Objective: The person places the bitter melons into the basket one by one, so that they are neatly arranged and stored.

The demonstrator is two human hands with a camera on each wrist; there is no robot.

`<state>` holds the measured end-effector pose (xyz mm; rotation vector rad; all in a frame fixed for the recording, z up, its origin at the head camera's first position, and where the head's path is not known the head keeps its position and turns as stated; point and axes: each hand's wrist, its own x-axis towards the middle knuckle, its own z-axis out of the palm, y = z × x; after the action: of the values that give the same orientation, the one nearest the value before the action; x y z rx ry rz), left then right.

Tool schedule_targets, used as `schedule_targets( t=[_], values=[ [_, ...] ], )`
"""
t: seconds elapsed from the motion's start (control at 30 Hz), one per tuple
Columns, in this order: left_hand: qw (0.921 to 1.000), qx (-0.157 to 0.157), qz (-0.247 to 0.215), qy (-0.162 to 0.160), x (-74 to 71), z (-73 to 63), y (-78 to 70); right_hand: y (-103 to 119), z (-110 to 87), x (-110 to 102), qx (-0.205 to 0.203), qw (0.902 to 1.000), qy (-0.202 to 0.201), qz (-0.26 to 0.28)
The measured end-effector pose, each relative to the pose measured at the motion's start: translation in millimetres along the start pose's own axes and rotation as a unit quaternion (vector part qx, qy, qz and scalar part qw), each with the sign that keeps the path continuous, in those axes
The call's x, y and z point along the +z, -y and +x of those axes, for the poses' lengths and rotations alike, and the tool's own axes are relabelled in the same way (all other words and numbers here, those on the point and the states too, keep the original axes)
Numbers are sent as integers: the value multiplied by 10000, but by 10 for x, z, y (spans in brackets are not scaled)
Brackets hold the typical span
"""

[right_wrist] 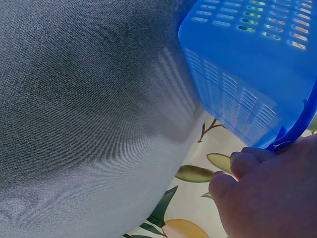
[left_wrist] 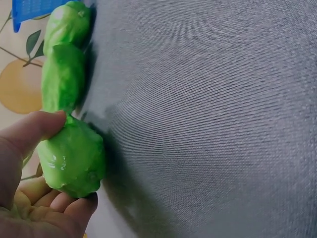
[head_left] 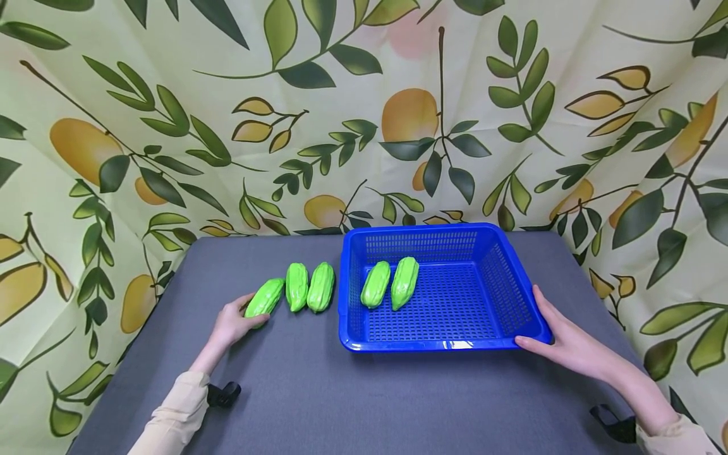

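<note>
My left hand (head_left: pixel 232 321) holds a bright green, ridged bitter melon (head_left: pixel 265 299) at the left of the table, thumb on the near side and fingers round the other. Close up in the left wrist view, the melon (left_wrist: pixel 74 157) sits between thumb and fingertips. Just right of it lie two more bitter melons, one (head_left: pixel 297 287) beside the other (head_left: pixel 321 287). A blue plastic basket (head_left: pixel 432 345) stands to their right, with two bitter melons inside, one (head_left: pixel 376 285) next to another (head_left: pixel 405 283). My right hand (head_left: pixel 560 335) grips the basket's near right corner by the rim.
Grey cloth covers the table (head_left: pixel 364 404). A leaf-and-fruit patterned curtain (head_left: pixel 352 107) rises behind it and along both sides. Black straps sit at both wrists, one on the left (head_left: pixel 224 394) and one on the right (head_left: pixel 613 424).
</note>
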<state>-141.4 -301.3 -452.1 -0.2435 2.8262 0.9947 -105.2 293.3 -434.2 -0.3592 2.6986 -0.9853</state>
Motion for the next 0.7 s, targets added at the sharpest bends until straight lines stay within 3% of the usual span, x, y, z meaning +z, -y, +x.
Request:
schedule_targets(
  t=[0.37, 0.7],
  values=[
    [9992, -59, -366, -149, -244, -36, -125, -17, 10, -3, -10, 10000, -5, -24],
    [9993, -43, -376, -68, -351, -33, -198, -18, 14, -5, -33, 10000, -5, -17]
  ],
)
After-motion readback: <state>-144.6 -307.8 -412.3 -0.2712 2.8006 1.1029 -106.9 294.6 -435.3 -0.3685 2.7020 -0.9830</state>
